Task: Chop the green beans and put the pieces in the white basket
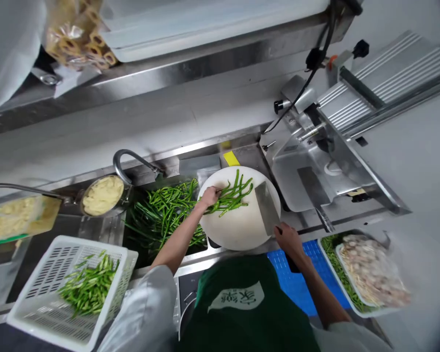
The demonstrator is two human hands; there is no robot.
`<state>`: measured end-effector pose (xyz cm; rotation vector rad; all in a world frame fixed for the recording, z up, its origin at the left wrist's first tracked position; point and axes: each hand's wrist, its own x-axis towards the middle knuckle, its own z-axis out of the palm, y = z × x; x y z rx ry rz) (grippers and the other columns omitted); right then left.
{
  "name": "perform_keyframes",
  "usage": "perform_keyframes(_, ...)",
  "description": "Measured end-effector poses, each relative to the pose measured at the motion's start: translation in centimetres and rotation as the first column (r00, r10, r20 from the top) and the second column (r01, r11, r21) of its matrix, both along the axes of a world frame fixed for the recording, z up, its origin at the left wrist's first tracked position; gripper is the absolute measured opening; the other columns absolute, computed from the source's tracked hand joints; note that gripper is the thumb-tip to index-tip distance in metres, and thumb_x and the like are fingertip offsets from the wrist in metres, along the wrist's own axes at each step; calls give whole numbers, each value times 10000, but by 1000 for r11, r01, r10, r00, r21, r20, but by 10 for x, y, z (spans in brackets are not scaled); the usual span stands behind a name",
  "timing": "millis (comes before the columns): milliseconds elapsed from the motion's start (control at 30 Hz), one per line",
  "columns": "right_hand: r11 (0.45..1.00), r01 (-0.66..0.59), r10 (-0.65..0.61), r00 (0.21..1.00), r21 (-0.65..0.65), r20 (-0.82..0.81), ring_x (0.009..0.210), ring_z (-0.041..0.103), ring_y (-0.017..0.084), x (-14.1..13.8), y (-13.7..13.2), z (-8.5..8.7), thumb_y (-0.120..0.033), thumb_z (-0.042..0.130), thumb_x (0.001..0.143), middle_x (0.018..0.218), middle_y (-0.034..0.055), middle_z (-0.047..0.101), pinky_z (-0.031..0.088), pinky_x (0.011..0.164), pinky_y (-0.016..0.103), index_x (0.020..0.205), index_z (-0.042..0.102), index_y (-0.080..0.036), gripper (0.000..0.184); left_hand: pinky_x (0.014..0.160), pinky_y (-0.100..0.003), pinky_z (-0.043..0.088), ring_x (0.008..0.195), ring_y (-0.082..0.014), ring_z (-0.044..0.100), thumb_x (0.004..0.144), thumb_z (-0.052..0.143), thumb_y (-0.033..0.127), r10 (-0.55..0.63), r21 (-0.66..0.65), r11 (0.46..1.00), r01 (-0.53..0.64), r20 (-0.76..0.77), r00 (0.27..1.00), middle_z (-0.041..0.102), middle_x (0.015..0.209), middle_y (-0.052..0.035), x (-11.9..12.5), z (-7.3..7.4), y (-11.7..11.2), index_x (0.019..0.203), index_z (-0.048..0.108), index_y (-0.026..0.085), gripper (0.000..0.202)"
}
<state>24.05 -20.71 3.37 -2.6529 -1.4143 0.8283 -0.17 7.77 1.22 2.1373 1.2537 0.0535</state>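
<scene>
Long green peppers (238, 190) lie in a loose bunch on a round white cutting board (234, 234). My left hand (209, 196) is closed on the near ends of that bunch at the board's left side. With its blade over the right part of the board, a cleaver (267, 208) is gripped by its handle in my right hand (289, 239). The blade stands apart from the peppers. Left of the board, a sink holds many more whole green peppers (172, 210). Cut green pieces (90, 283) lie in a white plastic basket (36, 293) at lower left.
A metal slicer (337, 146) stands right of the board, a second cleaver (313, 188) lying on it. A faucet (122, 166) arches behind the sink beside a pot of pale slices (103, 195). At lower right sits a tray of bagged food (370, 269). A steel shelf (168, 68) runs overhead.
</scene>
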Motion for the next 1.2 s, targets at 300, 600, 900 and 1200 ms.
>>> perform_keyframes(300,999,-1,3,998,39,-58,803,672,209,13,-3,-20,-306,472,1035,862,113,733,323,669,283,992,664,-144,255,837,-278,555,849,-182,711,942,576,241,91,78,993,-91,-1,996,766,929,-60,11,1,27,1272,697,101,378)
perform_keyframes(600,998,55,-55,993,0,-102,786,676,210,9,1,-20,-317,462,1039,850,127,739,314,655,283,1001,668,-141,273,961,-374,515,1079,-281,645,860,764,293,33,73,997,-23,-127,991,632,1253,-192,107,-21,28,1227,669,133,411)
perform_keyframes(900,994,101,-106,986,-39,-132,773,673,210,9,2,-24,-337,465,1039,839,126,737,294,640,287,1000,654,-149,269,935,-346,506,991,-248,652,952,620,364,-112,68,989,130,-218,970,679,1077,-125,49,-1,36,1116,741,177,278)
perform_keyframes(1200,996,86,-87,990,-16,-109,782,666,227,12,8,-29,-352,472,1027,851,140,730,312,652,293,1009,674,-134,297,912,-316,530,949,-204,656,956,613,265,-159,14,987,161,-111,981,674,1106,-86,-11,-10,-26,1174,705,189,248)
